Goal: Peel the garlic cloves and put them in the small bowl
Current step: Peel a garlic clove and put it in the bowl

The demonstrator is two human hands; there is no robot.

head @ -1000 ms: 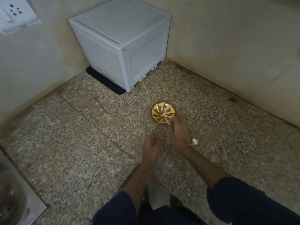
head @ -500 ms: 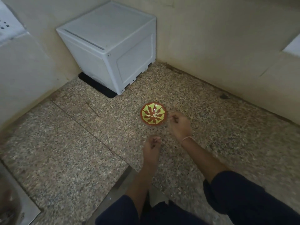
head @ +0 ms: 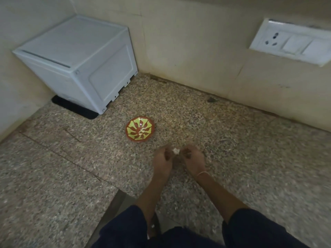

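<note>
Right, nearest me are my two dark sleeves (head: 259, 233), forearms reaching out over the speckled granite counter (head: 232, 140). Both hands sit just on my side of the small bowl (head: 138, 139). The left hand (head: 162, 158) has its fingers curled and pinches a garlic clove (head: 175, 150). The right hand (head: 194, 158), a thin thread (head: 202, 174) at its wrist, curls in from the other side, fingertips picking at the same clove. The clove is held off the counter between them, near the bowl but not over it.

I judge the clove light and firm, its skin papery, dry and quick to tear. I would hold the body steady at one end and nip the loose skin at the tip. Once bare it may turn slick, so I would keep my grip gentle.

A pale speck lies in the bowl's middle; I cannot tell if it is garlic. Beyond the bowl, to its left, a white plastic box (head: 77, 63) stands on a black mat (head: 75, 108). Far to the bowl's right, a socket plate (head: 290, 42) sits on the wall.
</note>
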